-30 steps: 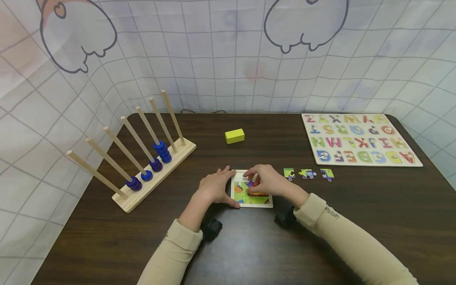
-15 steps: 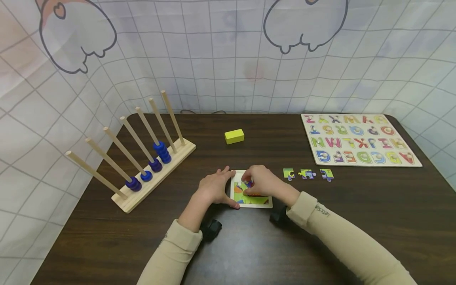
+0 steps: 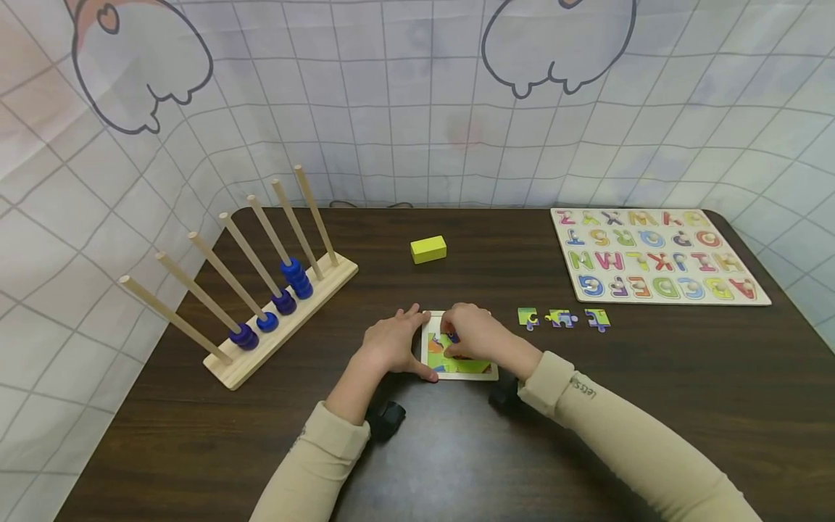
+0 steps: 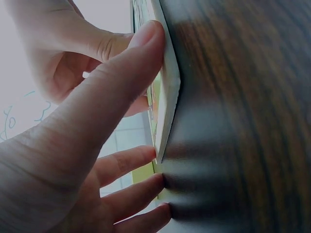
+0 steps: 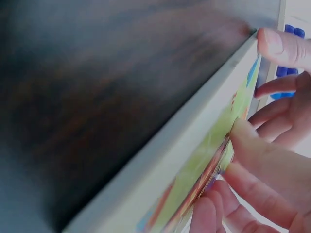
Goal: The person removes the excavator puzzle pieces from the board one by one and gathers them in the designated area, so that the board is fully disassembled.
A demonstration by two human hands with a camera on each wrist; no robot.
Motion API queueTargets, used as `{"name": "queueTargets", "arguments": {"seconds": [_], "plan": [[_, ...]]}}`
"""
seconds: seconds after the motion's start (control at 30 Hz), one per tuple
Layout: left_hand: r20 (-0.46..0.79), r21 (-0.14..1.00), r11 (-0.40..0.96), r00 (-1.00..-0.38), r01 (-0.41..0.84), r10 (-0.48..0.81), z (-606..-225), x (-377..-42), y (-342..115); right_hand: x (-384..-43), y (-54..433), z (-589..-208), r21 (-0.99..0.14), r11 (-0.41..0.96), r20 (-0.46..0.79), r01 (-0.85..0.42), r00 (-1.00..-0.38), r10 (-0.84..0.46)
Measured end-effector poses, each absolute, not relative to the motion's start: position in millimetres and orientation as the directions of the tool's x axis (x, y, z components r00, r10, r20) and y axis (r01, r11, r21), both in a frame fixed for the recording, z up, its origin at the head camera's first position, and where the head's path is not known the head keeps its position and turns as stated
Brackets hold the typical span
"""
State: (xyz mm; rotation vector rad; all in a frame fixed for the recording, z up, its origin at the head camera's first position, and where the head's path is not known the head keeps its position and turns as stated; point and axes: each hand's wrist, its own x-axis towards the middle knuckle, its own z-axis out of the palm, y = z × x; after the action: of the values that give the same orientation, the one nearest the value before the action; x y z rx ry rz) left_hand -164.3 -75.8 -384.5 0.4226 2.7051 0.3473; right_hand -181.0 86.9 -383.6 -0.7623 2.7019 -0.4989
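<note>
A small jigsaw board (image 3: 466, 377) with a pale frame and a bright green picture lies on the dark table. My left hand (image 3: 391, 339) rests along its left side, thumb at the near corner and index fingertip at the far corner, fingers spread. Over the board's middle, my right hand (image 3: 479, 335) pinches a jigsaw piece (image 5: 206, 170) with its thumb and fingers. That piece shows red and green in the right wrist view, tilted against the picture; the hand hides most of it from above. Several loose jigsaw pieces (image 3: 562, 318) lie in a row right of the board.
A wooden peg rack (image 3: 274, 330) with blue rings on some pegs stands at the left. Behind the board sits a yellow block (image 3: 428, 249). An alphabet puzzle board (image 3: 659, 257) lies at the back right, before a gridded cloth wall (image 3: 430, 130).
My right hand has shifted slightly left over the board and turned, its fingers now closer to the picture. My left hand and the loose pieces stay where they were.
</note>
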Motion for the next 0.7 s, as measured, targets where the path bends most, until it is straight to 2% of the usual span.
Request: {"name": "queueTargets", "arguments": {"seconds": [0.23,0.7], "plan": [[-0.330,0.288,0.926,-0.883,0.243,0.334,-383.6,-164.0,-75.3,-179.2,85.6,-384.2,-0.412,0.795,-0.150,-0.445,-0.827,-0.541],[-0.334,0.291,0.926,-0.881,0.241,0.334,-384.4,-164.8,-75.5,-185.5,95.3,-384.0,-0.640,0.687,-0.136,-0.344,-0.829,-0.542]]}}
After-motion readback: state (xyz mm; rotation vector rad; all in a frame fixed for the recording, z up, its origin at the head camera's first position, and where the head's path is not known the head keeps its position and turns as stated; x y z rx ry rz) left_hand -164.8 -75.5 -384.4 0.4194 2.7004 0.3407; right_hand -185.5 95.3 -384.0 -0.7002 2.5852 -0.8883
